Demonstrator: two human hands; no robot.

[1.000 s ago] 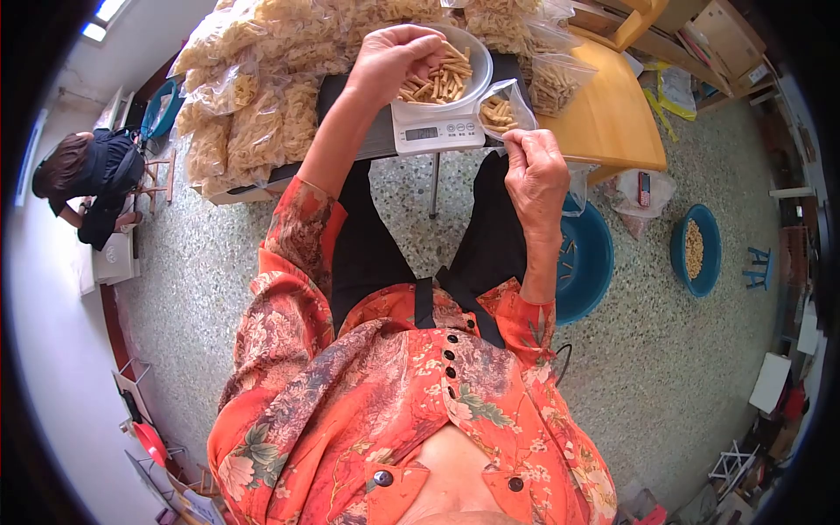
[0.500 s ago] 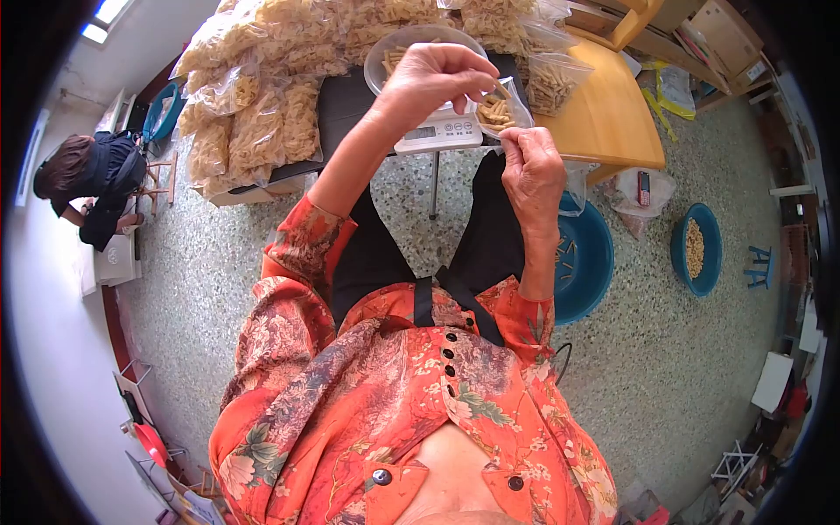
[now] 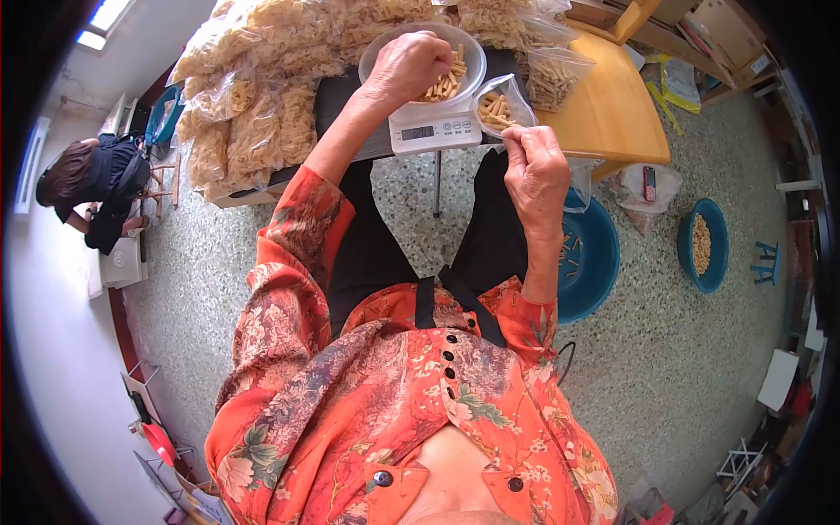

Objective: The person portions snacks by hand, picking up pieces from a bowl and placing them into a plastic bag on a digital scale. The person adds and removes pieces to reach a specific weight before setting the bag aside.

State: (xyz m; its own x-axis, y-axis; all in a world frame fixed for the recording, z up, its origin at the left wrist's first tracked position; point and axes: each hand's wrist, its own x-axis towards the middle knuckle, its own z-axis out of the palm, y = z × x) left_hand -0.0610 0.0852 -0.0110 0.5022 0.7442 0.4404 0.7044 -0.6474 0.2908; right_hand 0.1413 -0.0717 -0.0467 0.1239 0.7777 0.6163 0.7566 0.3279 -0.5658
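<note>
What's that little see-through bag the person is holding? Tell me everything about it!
The little bag is thin, clear, shiny plastic, partly filled with short tan snack sticks. The right hand pinches its near edge and holds it up, tilted, just right of the white scale and the bowl. Whether it touches the scale cannot be told. The left hand is at the bowl, not on the bag.

The blouse (image 3: 350, 394) is orange-red with a floral pattern and black buttons (image 3: 448, 357). The trousers (image 3: 367, 245) are black. The sticks (image 3: 448, 83) are tan; bag (image 3: 516, 92) and bowl (image 3: 477, 61) are clear. The basins (image 3: 595, 284) are blue. The floor (image 3: 682, 350) is speckled grey.
</note>
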